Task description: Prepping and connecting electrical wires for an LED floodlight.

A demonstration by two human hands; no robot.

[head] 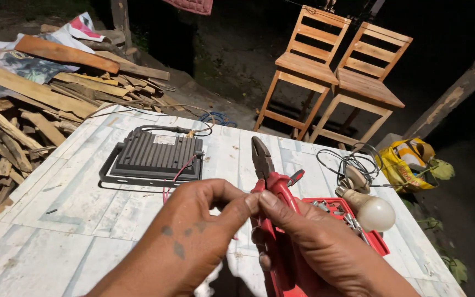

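Red-handled pliers (273, 192) at lower centre, jaws up, right hand (325, 247) closed around the handles. Left hand (193, 236) pinches something thin at fingertips, too small to tell. Finned floodlight (155, 157) lies on worktop (56, 220), red wire (180, 173) loose; wiring looks unfinished. Bulb (372, 212) untouched at right.

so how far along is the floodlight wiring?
Done: floodlight lies face down on the table, its red wire loose. In hand: right hand holds red-handled pliers; left hand pinches something too small to make out. Left: the bulb and cable lie untouched.
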